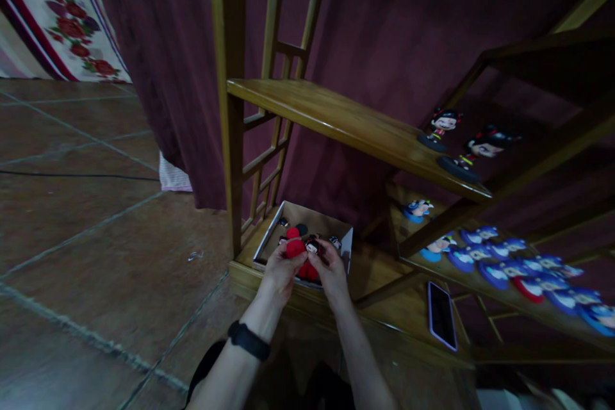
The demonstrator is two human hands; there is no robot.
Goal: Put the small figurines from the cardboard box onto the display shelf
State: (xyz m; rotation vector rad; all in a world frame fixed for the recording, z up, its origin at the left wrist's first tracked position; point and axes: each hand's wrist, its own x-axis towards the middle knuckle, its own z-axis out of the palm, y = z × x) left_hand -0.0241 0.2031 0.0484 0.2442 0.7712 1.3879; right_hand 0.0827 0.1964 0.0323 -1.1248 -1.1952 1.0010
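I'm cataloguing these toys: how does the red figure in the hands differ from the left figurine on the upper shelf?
The red figure is held by the left hand and right hand over the box; the shelf figurine stands free on the upper shelf. The red figure looks mostly red; the shelf figurine shows black hair and a dark round base. Both are small toy figures.

A single head-worn camera looks forward and steeply down, close above the person's two hands, toward a low wooden shelf (336, 116) and tiled floor (86, 237).
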